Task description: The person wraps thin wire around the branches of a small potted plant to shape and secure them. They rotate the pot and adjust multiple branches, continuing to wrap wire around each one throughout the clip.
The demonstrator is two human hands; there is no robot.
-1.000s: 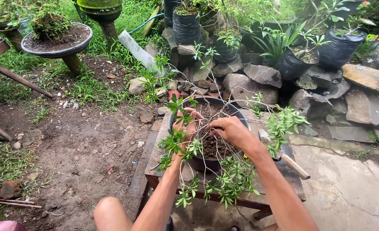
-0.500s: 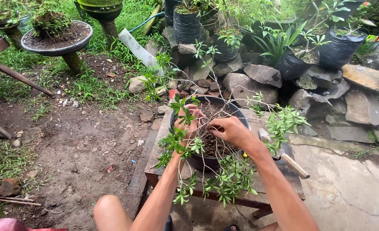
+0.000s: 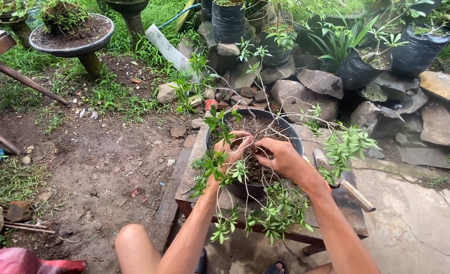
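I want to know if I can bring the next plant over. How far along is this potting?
Done: the shrub already stands in the black pot on the wooden bench, with soil filled in around it. In hand: the left hand and right hand press the soil at the stem. Left: firming looks unfinished, and the trowel lies beside the pot.

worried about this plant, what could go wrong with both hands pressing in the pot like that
1. The thin branches droop past the forearms; an arm could snap one.
2. The black pot sits near the front of the small wooden bench; pressing with the left hand and right hand might tip it.
3. A tool lies by the right elbow.
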